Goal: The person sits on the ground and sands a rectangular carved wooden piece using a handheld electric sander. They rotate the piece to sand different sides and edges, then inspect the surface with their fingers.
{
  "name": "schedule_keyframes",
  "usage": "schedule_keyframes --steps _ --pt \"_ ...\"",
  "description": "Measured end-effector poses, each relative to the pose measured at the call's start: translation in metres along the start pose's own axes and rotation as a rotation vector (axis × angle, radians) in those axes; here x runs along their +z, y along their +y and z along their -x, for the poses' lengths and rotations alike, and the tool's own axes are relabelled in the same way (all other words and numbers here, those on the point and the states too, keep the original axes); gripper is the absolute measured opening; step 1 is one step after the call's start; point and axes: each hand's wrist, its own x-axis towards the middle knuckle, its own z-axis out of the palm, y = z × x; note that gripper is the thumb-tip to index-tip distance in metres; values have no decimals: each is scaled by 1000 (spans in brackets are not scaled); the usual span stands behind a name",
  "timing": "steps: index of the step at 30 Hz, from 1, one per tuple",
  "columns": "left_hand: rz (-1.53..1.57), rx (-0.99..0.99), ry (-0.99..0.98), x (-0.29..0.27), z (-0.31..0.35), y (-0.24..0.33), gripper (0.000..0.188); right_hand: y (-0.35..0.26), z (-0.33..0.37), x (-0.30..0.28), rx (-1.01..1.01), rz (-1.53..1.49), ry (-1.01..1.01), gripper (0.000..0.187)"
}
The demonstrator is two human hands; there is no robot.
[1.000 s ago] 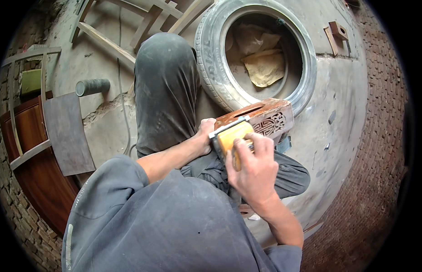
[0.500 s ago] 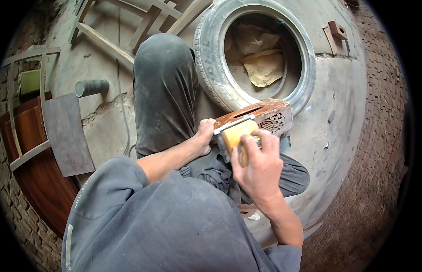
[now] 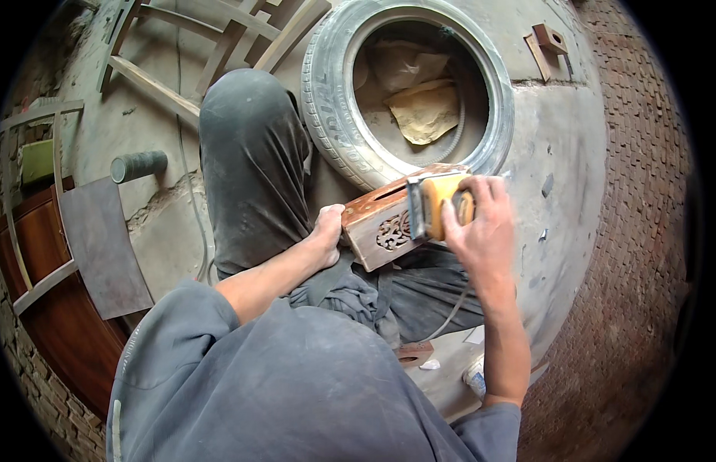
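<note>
A carved wooden box [image 3: 379, 242] with a slot in its reddish-brown top and a pierced pattern on its side rests at my lap, tilted. Around its left end my left hand [image 3: 326, 230] is closed, with part of the fingers hidden behind the wood. In my right hand [image 3: 485, 223] is a yellow electric sander [image 3: 442, 202], its flat pad against the right part of the carved side. The sander covers that part of the carving. A thin grey cord [image 3: 448, 314] runs down below the right hand.
Beyond the box lies a large tyre [image 3: 335, 127] with a yellowish sheet [image 3: 424, 113] inside. Wooden frames [image 3: 154, 88] lie at the far left, near a green cylinder [image 3: 139, 166] and a grey board [image 3: 104, 246]. A small wooden block [image 3: 549, 38] sits far right.
The sander and my right hand have moved right along the box, uncovering the left part of its carving. My left hand keeps its hold on the end. The whole view has shifted slightly.
</note>
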Motion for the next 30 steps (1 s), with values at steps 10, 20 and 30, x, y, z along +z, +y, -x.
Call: schedule_keyframes --steps 10,20,30 --pt "-26 1 -36 -13 -17 -8 33 -8 5 -1 -15 -2 -7 33" --pt "18 33 -74 -9 -10 -6 29 -69 33 4 -173 -54 -85 29" --pt "230 -78 -266 17 44 26 32 -100 37 1 -214 -80 -185 41"
